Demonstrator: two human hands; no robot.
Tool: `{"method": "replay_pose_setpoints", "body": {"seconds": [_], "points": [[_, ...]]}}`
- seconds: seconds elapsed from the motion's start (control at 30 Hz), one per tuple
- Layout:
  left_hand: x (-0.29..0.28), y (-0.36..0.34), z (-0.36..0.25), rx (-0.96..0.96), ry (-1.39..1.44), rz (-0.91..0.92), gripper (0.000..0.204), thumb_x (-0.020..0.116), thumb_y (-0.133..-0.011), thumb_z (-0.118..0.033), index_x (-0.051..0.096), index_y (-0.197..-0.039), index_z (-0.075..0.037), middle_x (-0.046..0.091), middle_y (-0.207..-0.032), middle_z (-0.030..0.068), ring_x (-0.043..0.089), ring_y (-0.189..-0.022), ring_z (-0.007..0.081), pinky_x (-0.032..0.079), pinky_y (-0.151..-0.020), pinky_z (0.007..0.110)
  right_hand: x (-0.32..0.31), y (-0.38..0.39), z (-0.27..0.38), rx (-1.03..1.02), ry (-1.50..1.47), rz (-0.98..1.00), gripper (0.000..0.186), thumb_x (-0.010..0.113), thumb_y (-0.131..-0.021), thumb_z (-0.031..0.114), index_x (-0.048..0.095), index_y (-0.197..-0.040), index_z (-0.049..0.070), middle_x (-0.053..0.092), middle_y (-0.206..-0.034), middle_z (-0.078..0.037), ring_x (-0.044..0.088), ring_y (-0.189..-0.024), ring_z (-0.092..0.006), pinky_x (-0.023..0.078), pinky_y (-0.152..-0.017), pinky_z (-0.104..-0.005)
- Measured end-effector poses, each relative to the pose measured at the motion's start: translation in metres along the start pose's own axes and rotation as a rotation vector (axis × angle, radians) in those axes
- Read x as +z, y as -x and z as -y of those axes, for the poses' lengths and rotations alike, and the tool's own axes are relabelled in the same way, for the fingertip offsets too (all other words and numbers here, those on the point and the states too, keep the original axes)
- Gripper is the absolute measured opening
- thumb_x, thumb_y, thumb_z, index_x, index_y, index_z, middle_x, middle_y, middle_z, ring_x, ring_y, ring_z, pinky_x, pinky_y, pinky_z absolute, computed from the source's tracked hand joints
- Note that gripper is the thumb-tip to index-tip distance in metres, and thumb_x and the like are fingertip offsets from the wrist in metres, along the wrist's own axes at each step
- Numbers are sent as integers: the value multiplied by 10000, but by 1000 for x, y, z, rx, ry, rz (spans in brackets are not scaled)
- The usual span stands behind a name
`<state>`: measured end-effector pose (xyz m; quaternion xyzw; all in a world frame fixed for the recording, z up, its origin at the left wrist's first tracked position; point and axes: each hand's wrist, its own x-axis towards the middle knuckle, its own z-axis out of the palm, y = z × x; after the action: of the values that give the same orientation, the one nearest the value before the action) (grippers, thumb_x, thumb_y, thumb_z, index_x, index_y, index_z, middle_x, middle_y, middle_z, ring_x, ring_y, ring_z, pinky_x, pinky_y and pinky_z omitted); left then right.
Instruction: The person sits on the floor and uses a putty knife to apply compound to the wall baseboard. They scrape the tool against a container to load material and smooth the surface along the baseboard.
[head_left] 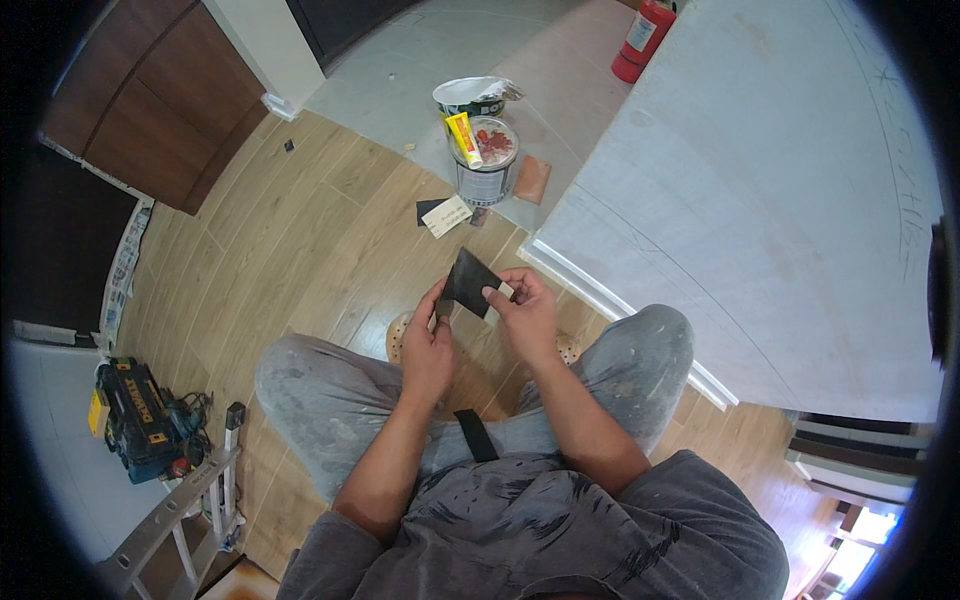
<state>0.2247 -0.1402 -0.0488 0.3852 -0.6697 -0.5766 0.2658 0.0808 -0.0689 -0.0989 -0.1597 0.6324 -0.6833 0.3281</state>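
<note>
In front of my knees, a black sheet of sandpaper [472,279] with a cream backing is held up, bent along a crease. My right hand [527,318] pinches its right side, the thumb lying on the black face and a pale strip of backing showing beside it. At the lower left edge, the fingers of my left hand [428,345] are closed on a darker flap of the same sheet. A second sheet piece [447,215], cream side up, lies on the floor beyond my hands, partly over a dark piece. A narrow black strip [475,436] rests across my lap.
Beyond the sheets stands a lidded pail [485,183] with a yellow tube [463,139] on top. An open tub [470,95] is behind it, a reddish-brown block [533,179] beside it. A white panel [740,200] borders the right. A ladder [180,530] and tool case [135,410] are left.
</note>
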Motion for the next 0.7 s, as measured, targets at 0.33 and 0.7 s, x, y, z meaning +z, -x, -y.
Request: {"method": "replay_pose_setpoints", "body": {"seconds": [0.33,0.7], "points": [[-1,0,6,-40,-22,45,588,425,-932,117,514,-1499,-12,587,-1480,198,512,-1437,283,342,-1199,343,-1,1,4,-13,96,35,199,772,-869,-78,632,-962,28,686,-887,-4,624,-799,-72,496,-735,-223],[-1,1,3,-33,-6,49,591,419,-940,122,515,-1505,-21,574,-1495,192,506,-1439,276,336,-1199,338,1,2,5,33,10,47,205,784,-860,-71,642,-965,33,684,-887,-7,633,-794,-74,499,-724,-232]]}}
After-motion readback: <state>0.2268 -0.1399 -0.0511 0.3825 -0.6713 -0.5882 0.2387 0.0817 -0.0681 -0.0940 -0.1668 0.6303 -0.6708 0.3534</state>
